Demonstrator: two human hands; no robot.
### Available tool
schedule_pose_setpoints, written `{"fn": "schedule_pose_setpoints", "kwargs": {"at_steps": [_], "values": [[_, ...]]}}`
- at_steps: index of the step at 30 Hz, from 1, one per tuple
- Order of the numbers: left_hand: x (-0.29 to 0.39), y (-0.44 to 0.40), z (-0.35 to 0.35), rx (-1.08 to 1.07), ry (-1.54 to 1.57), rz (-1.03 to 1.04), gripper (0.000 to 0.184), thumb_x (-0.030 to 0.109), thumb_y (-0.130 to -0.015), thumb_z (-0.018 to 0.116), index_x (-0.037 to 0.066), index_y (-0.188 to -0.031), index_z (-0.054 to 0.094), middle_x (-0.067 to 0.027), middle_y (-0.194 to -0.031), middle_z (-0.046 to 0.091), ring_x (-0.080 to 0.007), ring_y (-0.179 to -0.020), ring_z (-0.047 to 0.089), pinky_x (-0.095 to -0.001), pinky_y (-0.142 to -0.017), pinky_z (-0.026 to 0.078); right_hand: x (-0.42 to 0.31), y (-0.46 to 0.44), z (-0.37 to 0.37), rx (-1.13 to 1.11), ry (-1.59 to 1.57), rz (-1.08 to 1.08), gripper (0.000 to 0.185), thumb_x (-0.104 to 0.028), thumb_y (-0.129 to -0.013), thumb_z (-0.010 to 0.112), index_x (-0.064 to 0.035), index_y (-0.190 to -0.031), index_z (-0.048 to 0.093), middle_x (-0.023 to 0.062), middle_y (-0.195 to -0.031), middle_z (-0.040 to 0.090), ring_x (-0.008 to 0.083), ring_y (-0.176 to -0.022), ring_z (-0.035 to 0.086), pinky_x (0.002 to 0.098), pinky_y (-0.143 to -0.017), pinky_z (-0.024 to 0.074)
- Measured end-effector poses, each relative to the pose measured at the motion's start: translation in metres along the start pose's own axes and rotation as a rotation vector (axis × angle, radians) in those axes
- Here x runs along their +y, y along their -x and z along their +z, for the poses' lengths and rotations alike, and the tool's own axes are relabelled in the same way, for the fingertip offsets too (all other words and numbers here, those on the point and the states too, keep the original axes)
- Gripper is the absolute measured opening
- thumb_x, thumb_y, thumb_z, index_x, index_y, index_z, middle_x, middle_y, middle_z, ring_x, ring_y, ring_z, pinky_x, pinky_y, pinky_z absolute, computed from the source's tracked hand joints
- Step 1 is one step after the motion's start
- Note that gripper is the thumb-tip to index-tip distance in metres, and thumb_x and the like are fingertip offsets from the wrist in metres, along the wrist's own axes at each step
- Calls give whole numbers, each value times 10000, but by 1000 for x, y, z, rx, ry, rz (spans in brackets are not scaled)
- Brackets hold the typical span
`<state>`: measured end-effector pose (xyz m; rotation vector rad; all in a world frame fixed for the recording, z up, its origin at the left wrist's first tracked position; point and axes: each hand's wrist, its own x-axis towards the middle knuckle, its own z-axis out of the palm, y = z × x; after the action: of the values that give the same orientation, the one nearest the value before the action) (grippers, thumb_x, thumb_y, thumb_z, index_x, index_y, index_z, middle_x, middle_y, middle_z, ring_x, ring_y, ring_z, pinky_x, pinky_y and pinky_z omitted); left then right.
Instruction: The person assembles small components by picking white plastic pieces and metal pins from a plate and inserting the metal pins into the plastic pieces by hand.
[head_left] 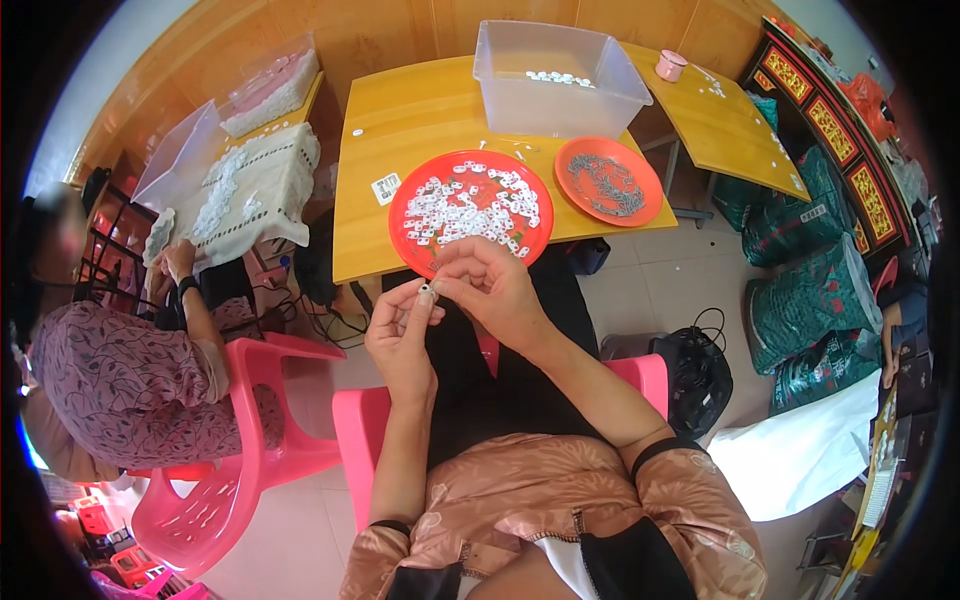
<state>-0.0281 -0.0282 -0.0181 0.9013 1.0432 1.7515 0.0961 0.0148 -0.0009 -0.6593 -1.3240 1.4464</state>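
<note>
My left hand and my right hand meet in front of my lap, just short of the table's near edge. Thumb and fingers of both are pinched around one small white plastic piece with a dark spot on it. Its exact kind is too small to make out. Just beyond my hands, a red plate carries many small white plastic pieces with dark or red spots. To its right, an orange-red plate holds a ring of thin grey metal pins.
A clear plastic bin with white pieces stands at the back of the yellow table. A square label lies left of the red plate. At left, a co-worker sits at a cloth-covered table. Green sacks stand at right.
</note>
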Motion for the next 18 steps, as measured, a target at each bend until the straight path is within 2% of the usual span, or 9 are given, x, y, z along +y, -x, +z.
{"fn": "schedule_pose_setpoints", "kwargs": {"at_steps": [1,5,7,8,10,11,13,18], "values": [[1,-1,0,14,9,-22,155,18,-836,613,-12,-986,592,-42,-809,630,-72,-680,581,-183,-631,455,-4,0,1,5,-50,50,236,-21,-854,587,9,-1079,525,25,-836,604,30,-711,536,175,-606,431],[2,-2,0,27,15,-33,157,16,-834,614,-11,-987,593,-43,-809,631,-73,-681,581,-182,-633,455,2,-1,-1,12,13,55,241,-55,-870,577,29,-1093,549,4,-812,597,20,-681,514,169,-583,410],[2,-1,0,15,14,-33,157,12,-834,611,-12,-988,592,-43,-808,631,-73,-682,581,-183,-634,454,4,-1,-4,-17,214,49,159,-81,-874,579,28,-986,603,-5,-779,583,21,-659,500,171,-562,391],[2,-1,1,17,15,-31,157,12,-834,611,-12,-988,592,-43,-808,631,-73,-682,581,-183,-634,454,1,0,-4,-19,215,49,159,-81,-874,579,28,-986,603,-5,-779,583,21,-659,500,171,-562,391],[1,0,1,8,2,-26,157,6,-833,609,-12,-988,592,-44,-809,631,-73,-683,581,-184,-633,453,-9,3,-2,4,431,-45,125,-93,-861,595,20,-904,629,3,-756,568,30,-635,488,181,-544,378],[1,0,1,7,3,-21,157,6,-833,609,-12,-988,592,-44,-809,631,-73,-683,581,-184,-633,453,-11,3,-1,3,433,-51,125,-93,-861,595,20,-904,629,3,-756,568,30,-635,488,181,-544,378],[1,1,2,15,-5,-41,169,5,-834,600,-18,-1001,586,-54,-813,624,-85,-683,575,-185,-630,448,-13,4,0,48,498,-106,118,-95,-815,613,16,-852,630,85,-710,574,110,-552,505,243,-505,390],[-3,2,0,31,0,-6,152,-2,-831,605,-19,-983,596,-50,-801,627,-77,-668,573,-183,-614,450,-5,5,4,89,445,-142,108,-89,-807,621,16,-823,638,70,-695,575,95,-540,493,240,-493,382]]}}
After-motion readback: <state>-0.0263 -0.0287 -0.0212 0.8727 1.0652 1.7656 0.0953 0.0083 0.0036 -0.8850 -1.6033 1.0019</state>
